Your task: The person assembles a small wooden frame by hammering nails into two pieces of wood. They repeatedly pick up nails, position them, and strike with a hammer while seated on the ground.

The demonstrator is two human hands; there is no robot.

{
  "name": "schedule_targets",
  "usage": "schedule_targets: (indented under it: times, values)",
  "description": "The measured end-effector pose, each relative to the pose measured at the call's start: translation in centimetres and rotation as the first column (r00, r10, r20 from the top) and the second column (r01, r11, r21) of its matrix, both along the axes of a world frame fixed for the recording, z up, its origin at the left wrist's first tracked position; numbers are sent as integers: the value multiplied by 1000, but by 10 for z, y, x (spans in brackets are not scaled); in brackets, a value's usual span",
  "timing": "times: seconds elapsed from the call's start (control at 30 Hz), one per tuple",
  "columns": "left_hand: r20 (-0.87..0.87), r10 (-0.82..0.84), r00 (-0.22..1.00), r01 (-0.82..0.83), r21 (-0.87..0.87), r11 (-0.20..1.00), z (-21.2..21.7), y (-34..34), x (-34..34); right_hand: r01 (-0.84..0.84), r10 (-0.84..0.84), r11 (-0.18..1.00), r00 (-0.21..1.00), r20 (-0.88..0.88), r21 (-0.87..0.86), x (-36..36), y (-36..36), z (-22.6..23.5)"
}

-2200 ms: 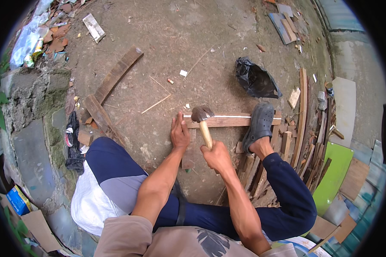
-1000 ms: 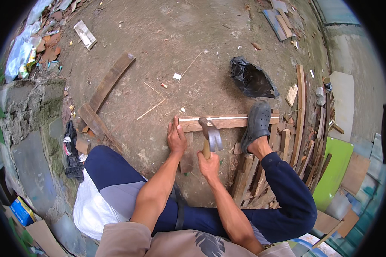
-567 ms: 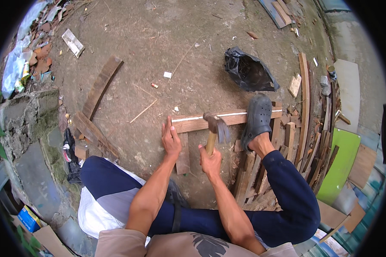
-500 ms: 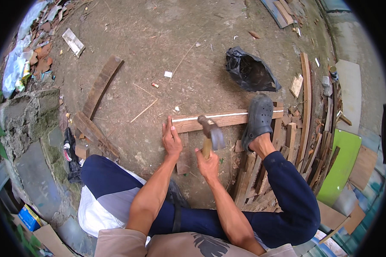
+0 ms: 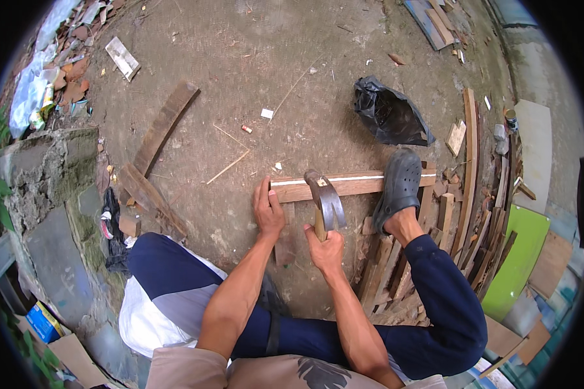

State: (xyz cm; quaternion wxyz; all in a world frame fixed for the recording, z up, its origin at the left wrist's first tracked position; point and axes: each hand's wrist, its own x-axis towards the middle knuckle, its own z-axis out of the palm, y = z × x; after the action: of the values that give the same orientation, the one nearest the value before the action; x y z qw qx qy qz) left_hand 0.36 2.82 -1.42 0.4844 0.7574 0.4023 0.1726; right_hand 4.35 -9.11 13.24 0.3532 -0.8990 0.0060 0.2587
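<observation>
A claw hammer (image 5: 329, 199) with a dark metal head and a pale wooden handle is in my right hand (image 5: 326, 250), its fingers closed round the handle. The hammer head hangs over a long wooden board (image 5: 363, 188) with a white strip along its upper side. My left hand (image 5: 269, 212) grips the left end of that board. Toward the board's right end, my foot in a grey clog (image 5: 400, 180) presses on it. Another short piece of wood (image 5: 285, 243) lies under the board near my left hand. Whether a nail stands beneath the hammer is hidden.
Stacked wooden strips (image 5: 468, 168) lie to the right, beside a green panel (image 5: 516, 259). Beyond the board sits a black plastic bag (image 5: 396, 113), its mouth agape. Two old planks (image 5: 165, 126) lie at left, near a broken concrete block (image 5: 45, 168).
The whole view has shifted slightly, so the scene sits further right. The hammer head, blurred before, now looks sharper and larger, raised a little. My left hand stays at the board's end.
</observation>
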Motion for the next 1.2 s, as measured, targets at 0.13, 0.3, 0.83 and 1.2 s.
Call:
schedule_targets:
  times: [0.13,0.3,0.83,1.2]
  values:
    - [18,-114,993,111,113,987,4,21,20,128,-130,991,988,-79,-29,-5,-16,-13]
    - [51,-162,985,164,-35,986,0,29,27,173,-177,984,972,-156,-42,-4,-21,-9]
    - [67,46,997,-25,-287,958,6,27,25,66,-69,997,990,-123,-27,-21,-1,-5]
    - [-148,18,989,-90,-498,863,39,21,-6,-98,55,976,975,216,192,-23,26,28]
